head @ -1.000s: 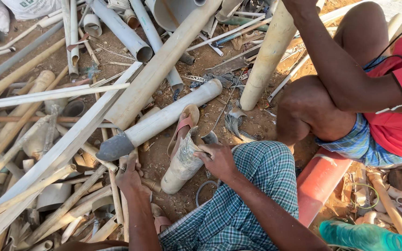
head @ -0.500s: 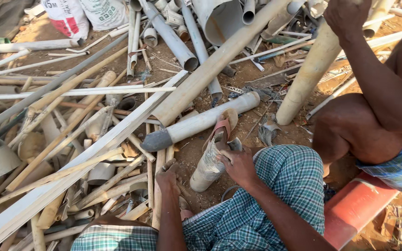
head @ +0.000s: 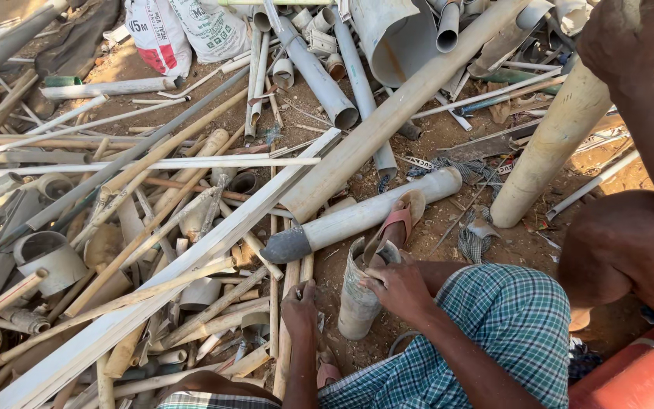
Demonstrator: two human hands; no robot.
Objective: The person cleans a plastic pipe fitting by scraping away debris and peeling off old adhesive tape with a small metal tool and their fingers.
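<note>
My right hand (head: 401, 291) is clamped over the torn upper end of a short dirty-white pipe piece (head: 359, 297) standing on the dirt by my checked-cloth knee (head: 520, 318). Its long axis runs near upright, leaning slightly, open mouth towards the sandal (head: 393, 225). My left hand (head: 300, 301) is curled around a thin pale strip (head: 288, 318) lying lengthwise towards me.

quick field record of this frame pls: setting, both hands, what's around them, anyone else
setting: dirt ground littered with scrap plastic pipes
left hand: fingers closed on a thin pale strip
right hand: gripping the top of a dirty short pipe piece, propped beside the knee
nearby: long grey-capped pipe, sandal resting on it
other person: arm reaching over a thick tan pipe
</note>
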